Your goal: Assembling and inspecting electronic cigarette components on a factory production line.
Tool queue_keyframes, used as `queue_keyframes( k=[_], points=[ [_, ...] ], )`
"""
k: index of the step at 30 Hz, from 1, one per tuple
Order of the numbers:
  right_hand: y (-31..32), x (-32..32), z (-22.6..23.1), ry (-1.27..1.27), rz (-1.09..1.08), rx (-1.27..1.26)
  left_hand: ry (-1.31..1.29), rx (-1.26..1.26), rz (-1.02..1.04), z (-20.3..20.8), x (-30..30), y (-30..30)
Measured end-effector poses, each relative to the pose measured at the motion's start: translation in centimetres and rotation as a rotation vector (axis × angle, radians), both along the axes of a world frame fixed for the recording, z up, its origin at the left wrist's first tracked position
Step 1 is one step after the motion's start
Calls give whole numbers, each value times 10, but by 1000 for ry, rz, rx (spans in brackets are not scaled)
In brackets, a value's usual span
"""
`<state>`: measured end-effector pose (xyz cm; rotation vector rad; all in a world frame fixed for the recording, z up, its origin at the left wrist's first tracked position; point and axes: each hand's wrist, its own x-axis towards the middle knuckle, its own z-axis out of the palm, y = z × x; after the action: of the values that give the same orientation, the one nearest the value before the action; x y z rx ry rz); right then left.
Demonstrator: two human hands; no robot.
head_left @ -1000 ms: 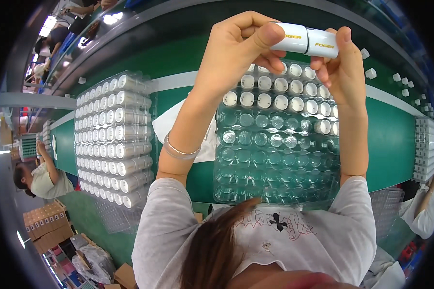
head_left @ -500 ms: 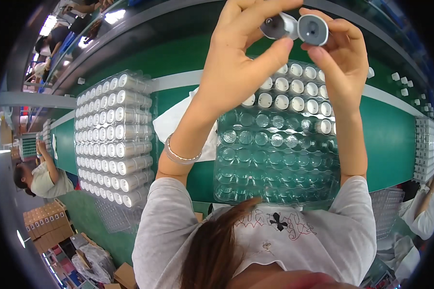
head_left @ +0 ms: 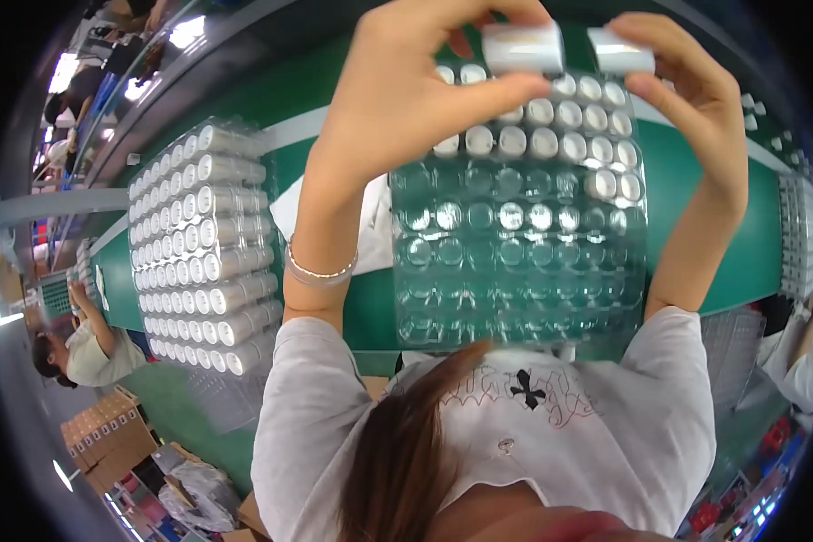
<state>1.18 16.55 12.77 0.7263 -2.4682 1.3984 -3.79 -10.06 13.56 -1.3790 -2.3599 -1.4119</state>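
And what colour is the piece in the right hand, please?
The piece is white, seen best in the head view.

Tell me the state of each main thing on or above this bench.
Left hand: closed on one white piece
Right hand: closed on a second white piece
Both white pieces: held apart
Clear tray: partly filled, round white parts in far rows, nearest rows bare
White cylinders at left: packed in rows
White sheet: partly hidden

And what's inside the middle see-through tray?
White pieces sit in the far rows of the clear tray, two more right of the next row. The left hand and the white part it holds hide some far pockets; I can't see those.
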Motion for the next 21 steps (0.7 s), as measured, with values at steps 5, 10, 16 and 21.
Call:
queue_keyframes(
  k=[5,10,16,21],
  points=[
    [-3,39,-62,-362,-31,333,87,-226,-235,-68,11,33],
    [-18,69,-91,-192,-152,303,-2,-426,-166,-97,31,61],
    [86,13,-79,43,-728,355,-22,-541,-208,-82,30,54],
    [197,-69,-152,54,-902,721,105,-509,-135,-50,19,35]
  ],
)
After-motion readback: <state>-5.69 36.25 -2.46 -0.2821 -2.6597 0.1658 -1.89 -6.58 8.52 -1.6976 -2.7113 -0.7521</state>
